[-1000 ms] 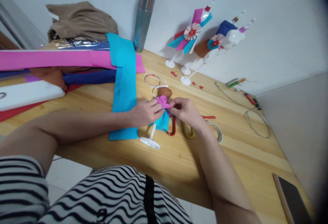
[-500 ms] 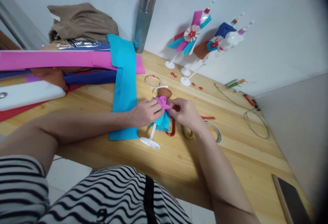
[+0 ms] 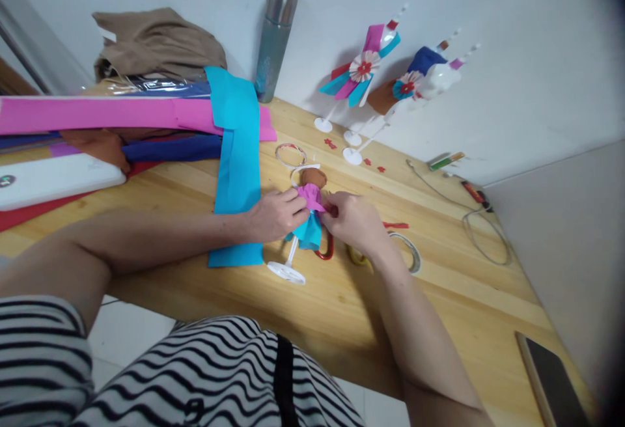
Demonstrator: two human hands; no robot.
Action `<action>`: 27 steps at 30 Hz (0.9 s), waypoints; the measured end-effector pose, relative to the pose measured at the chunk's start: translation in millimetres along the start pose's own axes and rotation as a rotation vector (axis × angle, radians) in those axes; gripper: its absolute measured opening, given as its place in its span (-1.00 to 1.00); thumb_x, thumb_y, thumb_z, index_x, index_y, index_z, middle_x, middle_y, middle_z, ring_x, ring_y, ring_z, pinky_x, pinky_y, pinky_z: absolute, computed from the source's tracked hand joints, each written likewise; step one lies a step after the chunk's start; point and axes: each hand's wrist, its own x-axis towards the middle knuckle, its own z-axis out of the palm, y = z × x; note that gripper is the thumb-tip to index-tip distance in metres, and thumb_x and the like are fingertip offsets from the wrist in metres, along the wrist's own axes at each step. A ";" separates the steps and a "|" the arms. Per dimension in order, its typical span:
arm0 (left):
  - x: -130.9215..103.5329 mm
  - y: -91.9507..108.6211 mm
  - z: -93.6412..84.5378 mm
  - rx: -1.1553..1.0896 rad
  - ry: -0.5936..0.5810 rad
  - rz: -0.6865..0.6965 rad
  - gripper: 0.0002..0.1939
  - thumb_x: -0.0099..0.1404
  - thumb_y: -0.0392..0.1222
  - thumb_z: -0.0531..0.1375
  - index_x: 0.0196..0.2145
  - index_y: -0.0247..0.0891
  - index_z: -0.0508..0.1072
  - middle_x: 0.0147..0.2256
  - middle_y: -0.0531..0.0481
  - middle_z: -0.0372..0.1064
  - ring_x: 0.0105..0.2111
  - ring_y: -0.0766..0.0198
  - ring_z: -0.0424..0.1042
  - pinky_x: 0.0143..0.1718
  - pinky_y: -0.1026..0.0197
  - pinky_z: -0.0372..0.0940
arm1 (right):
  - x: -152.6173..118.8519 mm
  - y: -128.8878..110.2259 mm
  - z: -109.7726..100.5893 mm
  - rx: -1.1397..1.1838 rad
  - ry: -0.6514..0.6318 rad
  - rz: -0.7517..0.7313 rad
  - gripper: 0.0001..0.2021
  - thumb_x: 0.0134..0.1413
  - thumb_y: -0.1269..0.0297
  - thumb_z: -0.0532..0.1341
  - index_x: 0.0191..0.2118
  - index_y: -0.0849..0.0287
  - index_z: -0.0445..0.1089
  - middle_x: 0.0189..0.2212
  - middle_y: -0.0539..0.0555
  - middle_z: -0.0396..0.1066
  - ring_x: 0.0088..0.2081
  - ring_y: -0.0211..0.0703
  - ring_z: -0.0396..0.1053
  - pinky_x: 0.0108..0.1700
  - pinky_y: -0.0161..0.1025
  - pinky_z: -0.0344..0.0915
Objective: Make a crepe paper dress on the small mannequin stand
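Note:
In the head view a small figure on a white stand (image 3: 287,273) leans over the table between my hands. It has a brown top (image 3: 314,178), a pink wrap (image 3: 311,196) round its middle and a blue skirt (image 3: 308,232). My left hand (image 3: 279,215) is closed on the left side of the pink wrap. My right hand (image 3: 352,219) pinches the wrap's right end. The fingertips of both hands partly hide the pink material.
A long blue strip (image 3: 239,186) lies left of the figure, near pink material (image 3: 97,114). Behind stand a flask (image 3: 277,40) and decorated figures (image 3: 364,69). A tape roll (image 3: 409,252), red scissors handle (image 3: 328,248) and phone (image 3: 551,375) are right.
My right hand has moved slightly down with the pink end, which now lies lower across the figure. My left hand has hardly moved.

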 end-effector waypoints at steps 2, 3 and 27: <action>-0.1 0.1 0.0 0.002 0.014 0.002 -0.76 0.42 -0.32 0.02 -0.26 -0.32 0.49 -0.33 -0.12 0.42 -0.30 0.17 0.32 -0.32 0.14 0.16 | -0.9 -0.8 0.0 -0.025 0.008 0.003 -0.84 -0.03 0.41 0.19 -0.54 0.10 0.22 -0.51 0.11 0.41 -0.51 -0.12 0.29 -0.47 -0.21 -0.08; -0.2 0.2 -0.1 0.002 0.020 0.000 -0.76 0.41 -0.33 0.02 -0.26 -0.32 0.49 -0.33 -0.12 0.42 -0.30 0.17 0.32 -0.33 0.14 0.15 | -1.3 -1.0 0.1 -0.030 0.024 -0.002 -0.84 -0.04 0.41 0.19 -0.54 0.10 0.22 -0.52 0.11 0.40 -0.51 -0.13 0.28 -0.47 -0.21 -0.09; -0.8 0.9 -0.5 0.000 -0.005 -0.003 -0.72 0.44 -0.32 0.00 -0.26 -0.32 0.50 -0.30 -0.12 0.44 -0.27 0.19 0.36 -0.37 0.15 0.19 | 8.0 -11.4 15.4 0.062 0.178 -0.065 -0.90 0.01 0.40 0.17 -0.37 0.16 0.45 -0.38 0.14 0.45 -0.37 -0.07 0.36 -0.37 -0.22 0.18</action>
